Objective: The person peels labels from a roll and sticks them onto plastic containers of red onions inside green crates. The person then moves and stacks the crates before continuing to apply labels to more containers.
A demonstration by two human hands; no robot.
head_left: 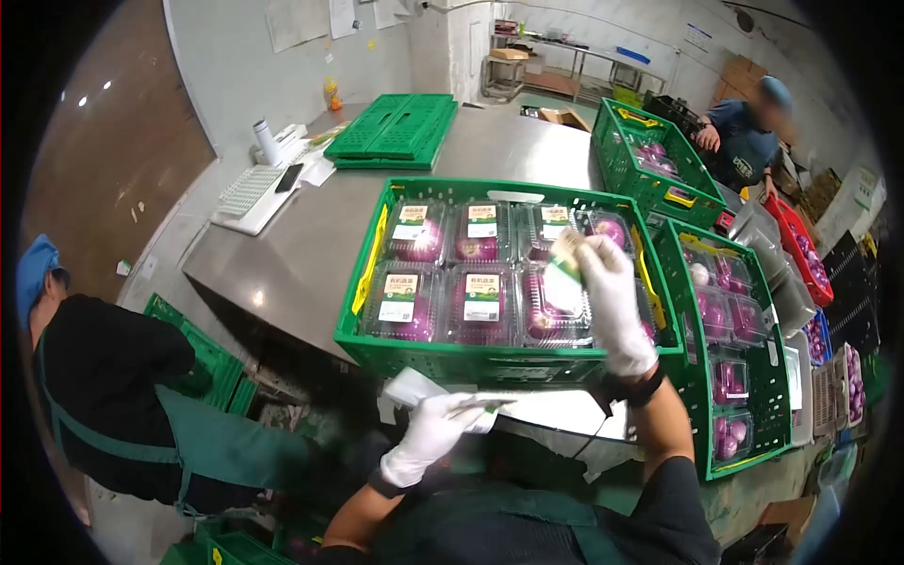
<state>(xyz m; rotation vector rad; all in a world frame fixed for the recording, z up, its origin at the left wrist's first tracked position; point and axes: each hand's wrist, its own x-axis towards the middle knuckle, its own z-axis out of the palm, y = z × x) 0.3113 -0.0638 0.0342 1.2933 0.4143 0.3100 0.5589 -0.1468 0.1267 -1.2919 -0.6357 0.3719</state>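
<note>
A green crate [377, 353] on the steel table holds several clear clamshell boxes of purple onions [480, 301], most with labels on their lids. My right hand [612, 297], in a white glove, holds a label [567, 256] above the unlabelled box [556, 315] at the crate's front right. Below the crate's front edge, my gloved left hand [431, 435] grips a white sheet of label backing [414, 386].
A second green crate [777, 414] of boxed onions stands to the right, a third [612, 141] farther back. Folded green crates [395, 127] lie at the table's far end. A person in a dark top and green apron [113, 395] bends at left; another person [744, 137] works at back right.
</note>
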